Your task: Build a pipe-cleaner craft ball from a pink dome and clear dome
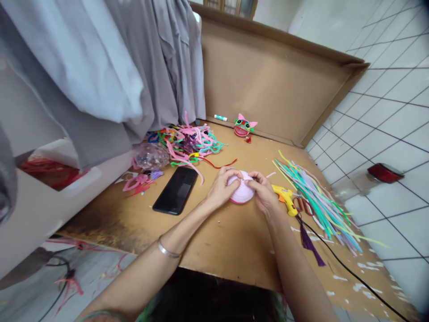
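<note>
Between my two hands is a round, pale pink disc (242, 193) with coiled ridges and a darker pink lower edge, held just over the table. My left hand (224, 185) grips its left side, thumb on the upper face. On the right side, my right hand (263, 190) pinches it, with finger and thumb close to its middle. A thin pale pink strand (271, 175) sticks out beyond the right fingers. A yellow hot glue gun (285, 199) lies close to my right hand, beside red-handled scissors (304, 206).
Coloured pipe cleaners (318, 201) lie bundled at right; a tangled heap (196, 141) sits back left. A black phone (176, 191) rests left. A small animal-face craft (243, 126) and a glue stick (220, 117) stand near the cardboard wall (264, 80). A purple tassel (310, 243) and black cord (348, 267) lie right.
</note>
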### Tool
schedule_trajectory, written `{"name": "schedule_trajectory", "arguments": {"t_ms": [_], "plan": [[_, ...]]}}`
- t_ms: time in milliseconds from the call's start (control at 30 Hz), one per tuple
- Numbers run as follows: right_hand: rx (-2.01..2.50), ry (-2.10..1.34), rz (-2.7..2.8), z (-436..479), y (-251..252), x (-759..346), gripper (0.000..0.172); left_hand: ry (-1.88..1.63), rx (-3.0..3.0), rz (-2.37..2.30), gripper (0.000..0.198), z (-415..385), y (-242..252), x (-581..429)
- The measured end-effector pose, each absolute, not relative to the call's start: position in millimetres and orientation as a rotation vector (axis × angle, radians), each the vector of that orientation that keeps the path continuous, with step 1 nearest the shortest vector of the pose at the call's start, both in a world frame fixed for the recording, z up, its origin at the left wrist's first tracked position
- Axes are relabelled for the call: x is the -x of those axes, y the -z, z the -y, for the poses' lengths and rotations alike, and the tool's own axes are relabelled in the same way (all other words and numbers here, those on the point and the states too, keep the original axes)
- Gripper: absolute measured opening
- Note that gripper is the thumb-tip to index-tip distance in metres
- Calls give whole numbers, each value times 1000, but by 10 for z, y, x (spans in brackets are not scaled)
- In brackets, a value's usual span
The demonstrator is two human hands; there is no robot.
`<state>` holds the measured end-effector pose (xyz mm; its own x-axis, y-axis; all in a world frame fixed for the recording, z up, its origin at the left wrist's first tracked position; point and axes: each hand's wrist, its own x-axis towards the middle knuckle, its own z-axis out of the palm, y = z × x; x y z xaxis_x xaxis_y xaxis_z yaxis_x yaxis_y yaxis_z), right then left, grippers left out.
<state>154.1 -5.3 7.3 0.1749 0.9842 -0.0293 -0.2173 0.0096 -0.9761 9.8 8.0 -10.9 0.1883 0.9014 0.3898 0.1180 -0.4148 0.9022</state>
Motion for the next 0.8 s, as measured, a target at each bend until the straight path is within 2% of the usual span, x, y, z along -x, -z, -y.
{"name": "schedule_trajectory", "arguments": {"t_ms": [800], "plan": [[1122, -1192, 932, 25, -84, -1530, 35, -1350, -1589, -997, 14, -103, 154, -128]]}}
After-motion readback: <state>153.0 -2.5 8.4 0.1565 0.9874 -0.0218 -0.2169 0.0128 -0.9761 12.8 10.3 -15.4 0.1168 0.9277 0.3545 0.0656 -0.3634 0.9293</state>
